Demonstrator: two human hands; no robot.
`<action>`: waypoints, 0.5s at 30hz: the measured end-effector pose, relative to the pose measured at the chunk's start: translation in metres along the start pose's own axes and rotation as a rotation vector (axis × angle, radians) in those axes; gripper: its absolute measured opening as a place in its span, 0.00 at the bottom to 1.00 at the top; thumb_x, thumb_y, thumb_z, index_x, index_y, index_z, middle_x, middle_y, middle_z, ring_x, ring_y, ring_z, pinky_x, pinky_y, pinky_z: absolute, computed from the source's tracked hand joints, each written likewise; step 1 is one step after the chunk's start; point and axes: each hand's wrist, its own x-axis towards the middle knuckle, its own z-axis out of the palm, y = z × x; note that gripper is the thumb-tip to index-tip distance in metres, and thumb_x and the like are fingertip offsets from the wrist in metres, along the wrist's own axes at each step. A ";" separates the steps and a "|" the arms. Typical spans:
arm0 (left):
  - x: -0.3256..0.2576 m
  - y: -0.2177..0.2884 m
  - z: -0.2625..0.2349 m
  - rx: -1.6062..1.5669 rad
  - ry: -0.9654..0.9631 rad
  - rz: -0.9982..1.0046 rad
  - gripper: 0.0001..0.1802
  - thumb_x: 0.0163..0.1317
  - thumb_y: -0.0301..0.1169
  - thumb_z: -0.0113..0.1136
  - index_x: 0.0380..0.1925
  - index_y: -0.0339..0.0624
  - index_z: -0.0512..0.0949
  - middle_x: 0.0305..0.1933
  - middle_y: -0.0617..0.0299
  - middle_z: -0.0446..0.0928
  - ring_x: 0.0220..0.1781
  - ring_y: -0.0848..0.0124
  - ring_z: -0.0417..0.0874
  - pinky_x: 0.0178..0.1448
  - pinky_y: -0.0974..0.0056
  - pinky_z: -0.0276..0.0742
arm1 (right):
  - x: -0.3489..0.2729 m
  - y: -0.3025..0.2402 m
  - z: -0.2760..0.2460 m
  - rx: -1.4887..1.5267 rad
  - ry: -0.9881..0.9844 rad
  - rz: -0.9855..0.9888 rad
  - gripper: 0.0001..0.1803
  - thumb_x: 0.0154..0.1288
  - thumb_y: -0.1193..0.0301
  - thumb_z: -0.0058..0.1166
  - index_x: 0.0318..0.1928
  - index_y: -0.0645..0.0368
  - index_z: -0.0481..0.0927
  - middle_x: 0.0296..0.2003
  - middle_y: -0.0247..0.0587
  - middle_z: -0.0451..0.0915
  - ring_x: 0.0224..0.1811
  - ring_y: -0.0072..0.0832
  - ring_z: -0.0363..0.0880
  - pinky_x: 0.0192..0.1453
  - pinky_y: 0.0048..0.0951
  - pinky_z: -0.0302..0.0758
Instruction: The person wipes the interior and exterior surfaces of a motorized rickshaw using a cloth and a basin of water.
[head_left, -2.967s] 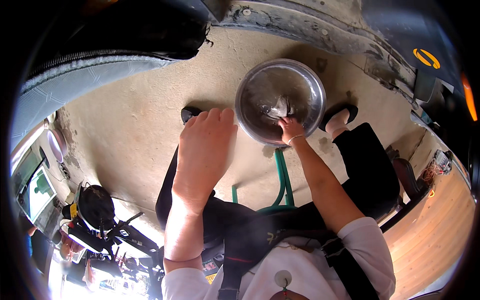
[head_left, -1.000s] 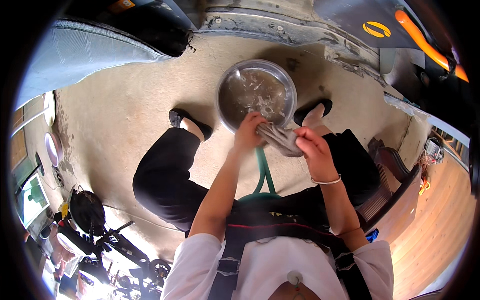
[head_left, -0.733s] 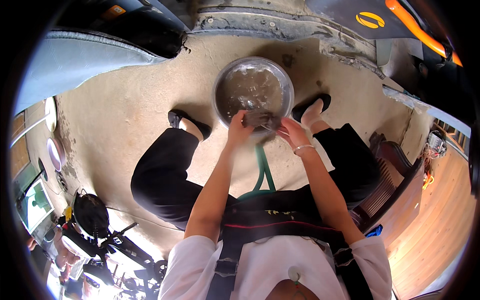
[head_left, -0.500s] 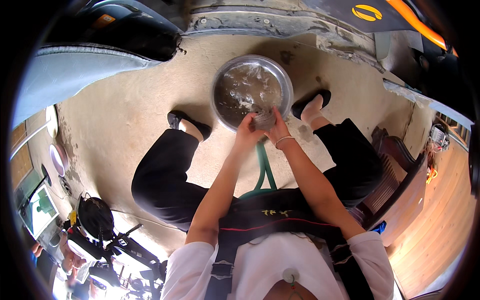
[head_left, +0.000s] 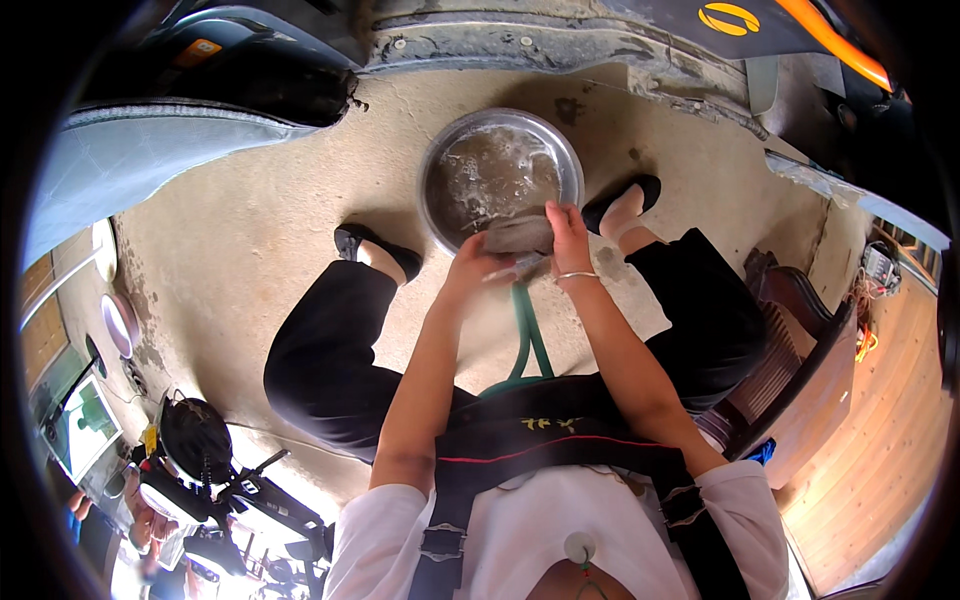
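Note:
A round metal basin point(head_left: 430, 205) stands on the floor between my feet, holding cloudy, rippling water. Over its near rim, a wet grey-brown cloth point(head_left: 518, 235) stretches between my two hands. My left hand point(head_left: 476, 266) grips the cloth's left end, its fingers partly smeared by motion. On the other end, my right hand point(head_left: 567, 240) is closed, thumb toward the basin; a thin bracelet circles that wrist. The lower part of the cloth hangs blurred between the hands.
A green hose or strap point(head_left: 524, 335) loops from the basin's near side toward my lap. To the right lies a dark wooden chair point(head_left: 775, 340) beside wooden planks point(head_left: 865, 440). Dark machinery point(head_left: 570, 45) lines the far side, and a parked scooter point(head_left: 215, 490) is at the lower left.
My hands have moved apart, and the bunched cloth is now stretched out between them. My left hand has shifted left and nearer to me. The basin stays in place.

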 end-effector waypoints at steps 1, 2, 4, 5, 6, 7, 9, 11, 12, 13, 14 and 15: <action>0.005 -0.008 -0.007 -0.144 -0.034 -0.035 0.31 0.64 0.30 0.50 0.66 0.40 0.53 0.59 0.46 0.64 0.60 0.50 0.70 0.61 0.43 0.72 | -0.002 -0.001 0.001 0.003 -0.004 -0.002 0.16 0.65 0.58 0.54 0.41 0.59 0.75 0.37 0.37 0.77 0.38 0.24 0.75 0.44 0.27 0.72; 0.006 -0.007 -0.005 -0.144 -0.033 -0.038 0.31 0.64 0.30 0.50 0.66 0.40 0.53 0.59 0.46 0.64 0.60 0.50 0.70 0.61 0.43 0.72 | -0.008 -0.006 0.004 -0.202 -0.090 -0.189 0.13 0.65 0.61 0.54 0.39 0.59 0.75 0.35 0.36 0.76 0.37 0.22 0.73 0.42 0.26 0.71; 0.005 0.002 0.005 -0.409 -0.121 -0.173 0.34 0.67 0.45 0.47 0.66 0.39 0.52 0.60 0.45 0.62 0.61 0.47 0.70 0.61 0.40 0.71 | -0.023 -0.017 0.011 -0.443 -0.259 -0.425 0.08 0.64 0.69 0.54 0.36 0.60 0.72 0.31 0.38 0.74 0.33 0.24 0.73 0.38 0.28 0.70; 0.004 0.007 0.015 -0.393 -0.064 -0.187 0.36 0.67 0.57 0.41 0.63 0.38 0.59 0.60 0.45 0.64 0.61 0.49 0.70 0.62 0.42 0.69 | -0.032 -0.027 0.015 -0.514 -0.333 -0.508 0.08 0.63 0.70 0.54 0.35 0.61 0.72 0.30 0.39 0.74 0.32 0.27 0.73 0.38 0.28 0.70; 0.004 0.011 0.020 -0.394 -0.069 -0.189 0.36 0.67 0.57 0.41 0.63 0.38 0.59 0.60 0.45 0.64 0.61 0.49 0.70 0.62 0.42 0.69 | -0.040 -0.036 0.019 -0.583 -0.411 -0.593 0.07 0.62 0.72 0.55 0.34 0.61 0.71 0.30 0.41 0.73 0.31 0.29 0.73 0.37 0.29 0.70; 0.005 0.014 0.023 -0.488 -0.112 -0.174 0.35 0.67 0.57 0.41 0.60 0.38 0.63 0.58 0.45 0.67 0.59 0.51 0.72 0.62 0.44 0.69 | -0.045 -0.039 0.020 -0.596 -0.477 -0.556 0.07 0.60 0.73 0.55 0.34 0.62 0.71 0.30 0.42 0.74 0.31 0.31 0.73 0.37 0.30 0.70; 0.006 0.018 0.023 -0.591 -0.141 -0.153 0.28 0.68 0.53 0.44 0.51 0.39 0.73 0.53 0.49 0.76 0.53 0.58 0.77 0.60 0.54 0.73 | -0.059 -0.044 0.027 -0.603 -0.594 -0.457 0.06 0.59 0.77 0.55 0.33 0.62 0.71 0.33 0.41 0.75 0.32 0.29 0.72 0.39 0.30 0.68; 0.021 0.009 0.019 -0.502 -0.162 -0.066 0.25 0.68 0.50 0.45 0.49 0.40 0.73 0.50 0.51 0.77 0.51 0.59 0.78 0.58 0.56 0.74 | -0.060 -0.040 0.027 -0.480 -0.573 -0.426 0.05 0.59 0.77 0.54 0.33 0.62 0.71 0.34 0.39 0.75 0.34 0.27 0.72 0.41 0.29 0.68; 0.025 0.006 0.018 -0.409 -0.185 0.017 0.21 0.68 0.46 0.47 0.48 0.41 0.73 0.48 0.53 0.77 0.48 0.60 0.79 0.57 0.57 0.75 | -0.060 -0.038 0.027 -0.357 -0.547 -0.394 0.03 0.60 0.78 0.52 0.33 0.62 0.71 0.35 0.37 0.75 0.36 0.25 0.72 0.43 0.28 0.68; 0.025 0.003 0.015 -0.511 -0.093 -0.038 0.15 0.68 0.40 0.49 0.46 0.44 0.74 0.45 0.57 0.78 0.47 0.63 0.79 0.54 0.59 0.76 | -0.057 -0.035 0.030 -0.234 -0.529 -0.350 0.01 0.62 0.79 0.50 0.33 0.61 0.72 0.39 0.35 0.75 0.41 0.23 0.72 0.48 0.26 0.68; 0.020 0.005 0.023 -0.640 -0.079 -0.021 0.13 0.66 0.36 0.48 0.47 0.43 0.74 0.43 0.57 0.77 0.48 0.62 0.79 0.55 0.59 0.75 | -0.053 -0.035 0.031 -0.097 -0.548 -0.385 0.03 0.63 0.80 0.45 0.35 0.61 0.72 0.44 0.39 0.76 0.51 0.28 0.73 0.59 0.29 0.66; 0.022 0.003 0.024 -0.572 -0.046 0.109 0.13 0.66 0.32 0.47 0.47 0.42 0.74 0.44 0.57 0.77 0.49 0.63 0.78 0.56 0.59 0.75 | -0.051 -0.035 0.032 0.017 -0.480 -0.338 0.02 0.63 0.80 0.46 0.34 0.61 0.72 0.46 0.40 0.76 0.54 0.29 0.72 0.62 0.31 0.65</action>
